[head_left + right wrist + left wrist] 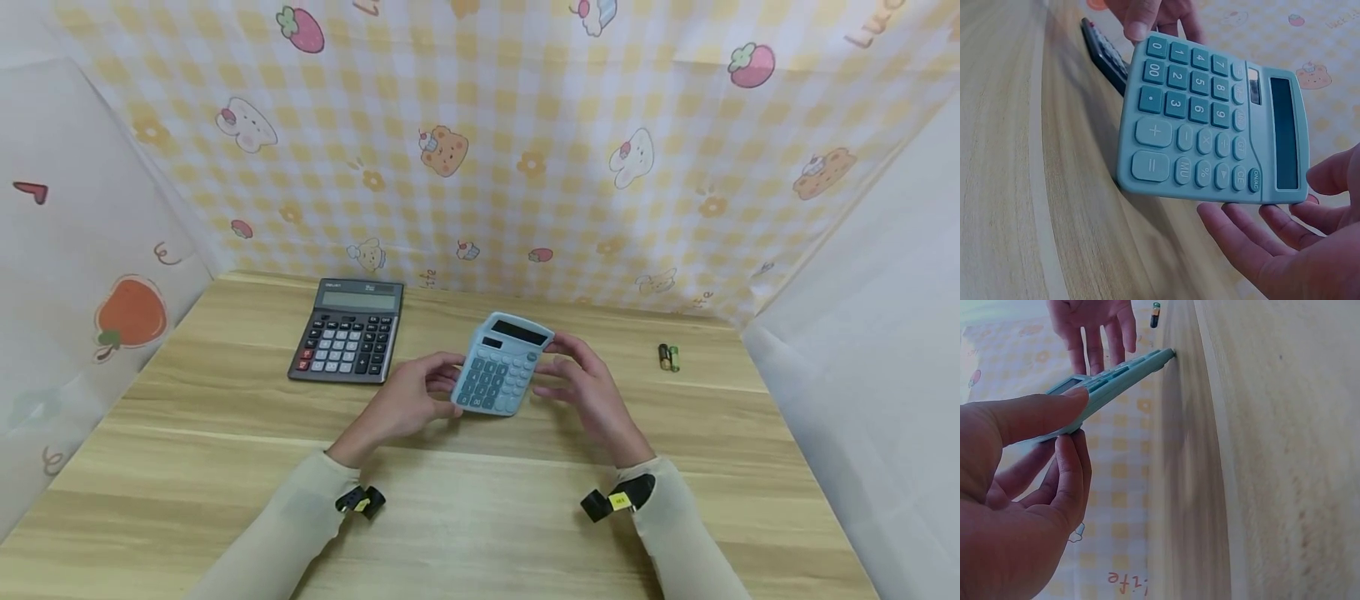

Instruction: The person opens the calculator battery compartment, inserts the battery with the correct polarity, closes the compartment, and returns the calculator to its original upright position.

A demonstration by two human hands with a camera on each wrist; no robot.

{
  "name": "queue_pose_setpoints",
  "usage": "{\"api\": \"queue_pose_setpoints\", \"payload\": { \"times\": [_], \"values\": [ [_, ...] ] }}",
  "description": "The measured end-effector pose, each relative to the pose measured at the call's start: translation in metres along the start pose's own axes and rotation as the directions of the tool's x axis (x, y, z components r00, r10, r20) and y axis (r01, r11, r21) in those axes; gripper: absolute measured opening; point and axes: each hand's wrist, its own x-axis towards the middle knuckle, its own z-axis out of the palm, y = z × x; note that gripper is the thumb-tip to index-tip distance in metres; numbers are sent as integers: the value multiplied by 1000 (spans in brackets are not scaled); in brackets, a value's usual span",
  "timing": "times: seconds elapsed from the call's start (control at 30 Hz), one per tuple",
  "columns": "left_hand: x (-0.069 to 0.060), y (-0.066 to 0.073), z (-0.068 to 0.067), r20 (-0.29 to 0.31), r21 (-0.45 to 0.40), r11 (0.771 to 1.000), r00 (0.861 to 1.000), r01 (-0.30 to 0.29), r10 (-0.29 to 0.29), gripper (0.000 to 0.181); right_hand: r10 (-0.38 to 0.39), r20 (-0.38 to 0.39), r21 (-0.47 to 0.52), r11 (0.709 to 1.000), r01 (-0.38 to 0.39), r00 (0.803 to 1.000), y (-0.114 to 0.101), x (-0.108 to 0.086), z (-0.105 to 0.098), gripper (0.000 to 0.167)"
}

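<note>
In the middle of the head view, a light blue plastic calculator (501, 367) with teal and pale keys is held tilted, its dark display at the upper end and its keys turned up to the person. The left hand (416, 396) pinches it at the left edge: in the left wrist view the thumb lies on the upper side and the other fingers are bent beneath. The right hand (592, 392) is at the opposite edge with the fingers apart and loosely extended, close to the display end; whether all the fingertips touch the casing, I cannot tell. The two hands are apart, with the calculator between them. Its lower end is near the table, and I cannot tell if it touches.

Left of the centre, a dark grey rectangular calculator (348, 333) with white, black and red keys lies flat on the pale wooden table (480, 517). At the right of the frame, a small black battery with a copper-coloured end (663, 357) lies just beside a small green battery (674, 358). A yellow-and-white checked cloth (337, 108) with printed animals and strawberries fills the upper part.
</note>
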Motion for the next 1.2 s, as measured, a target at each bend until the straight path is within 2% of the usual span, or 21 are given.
{"api": "queue_pose_setpoints", "payload": {
  "times": [0.27, 0.73, 1.07, 1.2],
  "values": [
    [-1, -1, 0, -11, 3, 1000, 1000, -16, 16, 72, 12, -14, -4, 1000, -12, 1000, -2, -1, 1, 45],
    [-1, -1, -1, -21, 23, 998, 998, -58, 58, 67, 6, -34, 2, 1000, -6, 999, -5, -3, 3, 45],
    [-3, 0, -3, -15, 4, 999, 999, -46, 46, 69, 0, -51, -5, 1000, 0, 999, -8, -4, 3, 44],
    [-4, 0, -4, -9, 21, 998, 998, -56, 56, 68, -7, -63, -17, 1000, 6, 998, -8, -4, 2, 43]
  ]
}}
